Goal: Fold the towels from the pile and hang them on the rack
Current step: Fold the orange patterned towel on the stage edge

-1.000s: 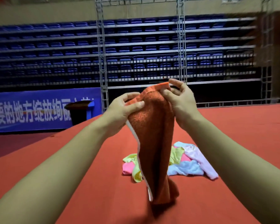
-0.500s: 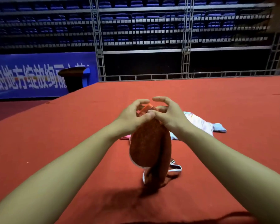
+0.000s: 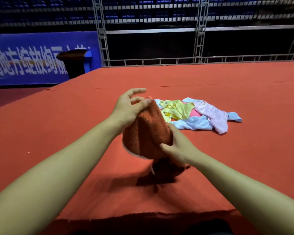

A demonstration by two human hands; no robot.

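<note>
1. Orange terry makes up the towel (image 3: 147, 131) now in hand, a bunched length with a pale edge, held upright above the red tabletop (image 3: 58, 133); its lower end droops and touches the surface in front of the person.
2. The left hand (image 3: 127, 109) pinches the towel's top corner between thumb and one finger, with the other fingers (image 3: 137, 91) spread and lifted clear.
3. The right hand (image 3: 178, 146) grips the towel lower down its right side, with the thumb across the front and the fingers curled behind the cloth, where they are mostly hidden.
4. As for progress, I judge the task to be in an early stage: this one towel is being gathered or squared up, and no neat fold shows in it yet.
5. The pile (image 3: 199, 114) lies on the tabletop just beyond the hands, loose and unfolded, with yellow, pink, pale blue and lilac pieces tangled together, so several towels remain.
6. No rack with hung towels is in view, so nothing can be counted as finished from here.
7. Writing: a blue banner (image 3: 32, 60) at the back left carries large white Chinese characters, too blurred and cut off to read with confidence. No brand or label is legible on any towel.
</note>
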